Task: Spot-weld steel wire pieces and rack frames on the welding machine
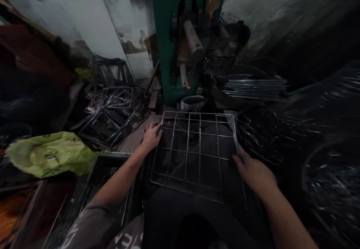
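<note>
Frames (112, 106) heaped at 9 o'clock leave a narrow gap to the left hand (152, 133) at 8, fingers curled over the left edge of a wire grid (200, 153) at 6; thin, silvery, unevenly barred, it stops short of the green machine (164, 35) at 12; the right hand (254, 170) at 4 pinches the grid's right edge, tangled wire (270, 132) nearby at 3

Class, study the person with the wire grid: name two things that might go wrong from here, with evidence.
1. The wire grid might tip or slip if either grip loosened, since the left hand and right hand hold it only at opposite sides.
2. It might snag if swung towards the tangled metal frames, whose bars jut out.
</note>
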A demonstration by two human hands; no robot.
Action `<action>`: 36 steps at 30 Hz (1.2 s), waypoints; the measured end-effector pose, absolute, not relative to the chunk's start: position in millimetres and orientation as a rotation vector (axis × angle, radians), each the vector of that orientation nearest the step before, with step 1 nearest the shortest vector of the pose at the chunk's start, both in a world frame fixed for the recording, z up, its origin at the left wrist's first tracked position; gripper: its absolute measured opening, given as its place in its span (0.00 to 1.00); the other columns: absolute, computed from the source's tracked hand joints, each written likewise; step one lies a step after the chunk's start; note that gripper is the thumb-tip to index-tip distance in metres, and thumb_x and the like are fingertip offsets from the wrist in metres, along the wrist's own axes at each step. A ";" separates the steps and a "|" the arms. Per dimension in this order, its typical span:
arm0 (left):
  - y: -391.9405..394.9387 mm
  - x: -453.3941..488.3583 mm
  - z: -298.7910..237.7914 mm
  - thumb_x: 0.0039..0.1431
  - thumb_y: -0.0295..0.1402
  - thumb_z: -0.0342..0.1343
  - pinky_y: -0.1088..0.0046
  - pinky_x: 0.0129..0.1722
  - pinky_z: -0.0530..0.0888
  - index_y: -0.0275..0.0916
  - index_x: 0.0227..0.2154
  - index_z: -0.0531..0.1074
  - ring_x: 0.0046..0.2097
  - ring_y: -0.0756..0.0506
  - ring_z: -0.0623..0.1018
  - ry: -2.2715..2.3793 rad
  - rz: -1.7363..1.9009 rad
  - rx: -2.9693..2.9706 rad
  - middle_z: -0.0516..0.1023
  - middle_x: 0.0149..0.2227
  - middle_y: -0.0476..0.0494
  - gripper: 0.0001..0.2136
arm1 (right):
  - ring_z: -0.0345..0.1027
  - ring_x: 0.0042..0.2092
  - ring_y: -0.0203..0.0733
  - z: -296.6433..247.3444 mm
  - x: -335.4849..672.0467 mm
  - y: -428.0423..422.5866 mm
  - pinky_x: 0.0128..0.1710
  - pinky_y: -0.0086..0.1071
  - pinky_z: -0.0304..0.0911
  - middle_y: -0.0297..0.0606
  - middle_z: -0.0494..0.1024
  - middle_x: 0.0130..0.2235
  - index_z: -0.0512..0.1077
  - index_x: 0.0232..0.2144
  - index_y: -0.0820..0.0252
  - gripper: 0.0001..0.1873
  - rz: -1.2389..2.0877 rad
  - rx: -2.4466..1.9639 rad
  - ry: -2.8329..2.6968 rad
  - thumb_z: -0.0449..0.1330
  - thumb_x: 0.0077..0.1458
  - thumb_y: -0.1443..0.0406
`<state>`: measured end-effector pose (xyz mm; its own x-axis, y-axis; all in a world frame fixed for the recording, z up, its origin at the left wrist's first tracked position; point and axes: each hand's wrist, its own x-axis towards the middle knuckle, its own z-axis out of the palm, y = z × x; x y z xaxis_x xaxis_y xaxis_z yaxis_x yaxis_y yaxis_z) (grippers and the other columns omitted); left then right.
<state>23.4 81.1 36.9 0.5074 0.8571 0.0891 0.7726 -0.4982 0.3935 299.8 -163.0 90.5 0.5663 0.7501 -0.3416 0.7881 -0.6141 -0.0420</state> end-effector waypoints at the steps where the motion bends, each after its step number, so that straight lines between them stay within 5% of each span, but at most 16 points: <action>1: 83.2 23.9 35.8 0.60 0.33 0.49 0.57 0.56 0.62 0.42 0.54 0.69 0.59 0.38 0.62 1.365 0.386 2.451 0.68 0.55 0.41 0.18 | 0.71 0.42 0.52 90.0 300.6 -164.3 0.41 0.41 0.66 0.46 0.76 0.39 0.54 0.64 0.62 0.26 -0.501 2.694 1.362 0.42 0.67 0.59; 9: 88.8 30.8 41.8 0.62 0.33 0.44 0.51 0.54 0.63 0.40 0.56 0.65 0.57 0.38 0.66 1.369 0.206 2.578 0.67 0.56 0.38 0.20 | 0.71 0.43 0.50 121.2 295.7 -152.5 0.38 0.37 0.66 0.43 0.76 0.40 0.66 0.55 0.59 0.18 -0.450 2.577 1.276 0.49 0.65 0.63; 17: 83.6 33.0 44.8 0.62 0.31 0.42 0.54 0.53 0.66 0.33 0.57 0.62 0.57 0.37 0.65 1.374 0.092 2.669 0.65 0.58 0.34 0.21 | 0.72 0.41 0.53 108.7 290.2 -153.1 0.38 0.38 0.67 0.52 0.76 0.36 0.64 0.55 0.76 0.20 -0.324 2.465 1.397 0.49 0.62 0.70; 24: 81.6 35.1 46.5 0.62 0.31 0.41 0.53 0.50 0.69 0.32 0.58 0.61 0.56 0.36 0.65 1.379 0.037 2.739 0.64 0.58 0.33 0.21 | 0.68 0.48 0.45 94.7 365.9 -116.4 0.49 0.33 0.62 0.42 0.76 0.44 0.74 0.42 0.64 0.14 -1.007 3.218 1.493 0.59 0.56 0.62; 31: 80.3 32.5 41.7 0.62 0.30 0.41 0.50 0.52 0.66 0.32 0.59 0.60 0.57 0.36 0.65 1.411 0.062 2.727 0.65 0.58 0.32 0.22 | 0.69 0.32 0.41 53.0 381.2 -79.4 0.35 0.31 0.66 0.36 0.75 0.29 0.70 0.34 0.64 0.22 -2.226 3.409 1.115 0.67 0.41 0.54; 36: 90.6 22.7 36.1 0.60 0.32 0.44 0.49 0.56 0.63 0.34 0.54 0.66 0.58 0.36 0.65 1.367 0.310 2.490 0.67 0.57 0.33 0.21 | 0.64 0.27 0.36 55.8 366.9 -83.0 0.30 0.28 0.61 0.33 0.72 0.26 0.69 0.30 0.63 0.28 -2.293 3.563 1.130 0.71 0.30 0.52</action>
<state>22.7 90.6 36.1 0.5284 0.8474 0.0515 0.7866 -0.5115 0.3458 366.9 -83.0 55.8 0.5511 0.7717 -0.3175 -0.2185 -0.2339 -0.9474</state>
